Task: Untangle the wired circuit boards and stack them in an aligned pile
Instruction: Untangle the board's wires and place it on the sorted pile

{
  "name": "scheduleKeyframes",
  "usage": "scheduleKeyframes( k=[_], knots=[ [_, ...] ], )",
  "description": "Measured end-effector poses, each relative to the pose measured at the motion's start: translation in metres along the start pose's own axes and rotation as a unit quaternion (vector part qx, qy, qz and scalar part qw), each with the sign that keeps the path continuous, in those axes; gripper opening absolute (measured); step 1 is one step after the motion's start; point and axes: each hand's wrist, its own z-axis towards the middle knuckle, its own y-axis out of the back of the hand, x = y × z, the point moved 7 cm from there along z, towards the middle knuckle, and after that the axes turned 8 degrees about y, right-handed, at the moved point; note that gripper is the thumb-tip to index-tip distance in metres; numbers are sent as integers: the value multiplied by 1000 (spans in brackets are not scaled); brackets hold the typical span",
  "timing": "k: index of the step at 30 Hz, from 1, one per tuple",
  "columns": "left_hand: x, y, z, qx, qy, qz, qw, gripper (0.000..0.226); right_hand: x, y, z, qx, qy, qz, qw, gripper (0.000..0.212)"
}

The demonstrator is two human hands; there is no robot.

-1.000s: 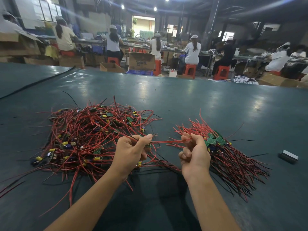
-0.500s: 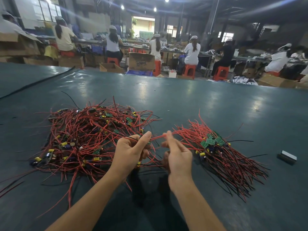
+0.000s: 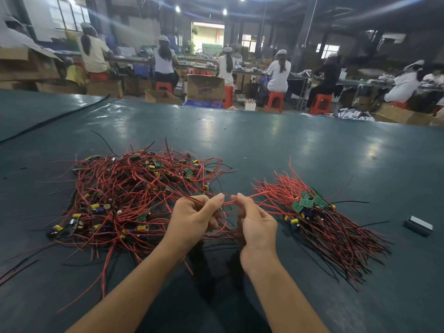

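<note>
While L hand (image 3: 192, 218) grips red wires (image 3: 227, 203), R hand (image 3: 257, 222) pinches them too.

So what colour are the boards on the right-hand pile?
Green; the boards show best in the head view.

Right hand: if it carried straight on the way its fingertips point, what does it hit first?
Likely the thumb of the left hand, close ahead along the red wire that the right hand pinches; past it, outlying wires of the tangled pile. Depth is unclear.
</note>
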Motion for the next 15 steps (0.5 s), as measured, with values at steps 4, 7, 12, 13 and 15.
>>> scheduleKeyframes(
  k=[4,7,12,13,15],
  knots=[
    [0,5,0,-20,0,-5,1000,42,9,24,20,-63,-11,20,998,26],
    [-2,6,-1,-27,-4,3,1000,42,18,37,30,-87,-4,57,995,28],
    [-3,2,-4,-19,2,2,1000,39,20,41,32,-87,0,92,992,17],
    [-4,3,-4,-16,1,9,1000,39,21,42,33,-85,2,102,991,16],
    [-4,4,-3,-6,-2,42,999,38,22,43,33,-81,8,118,990,17]
  ],
)
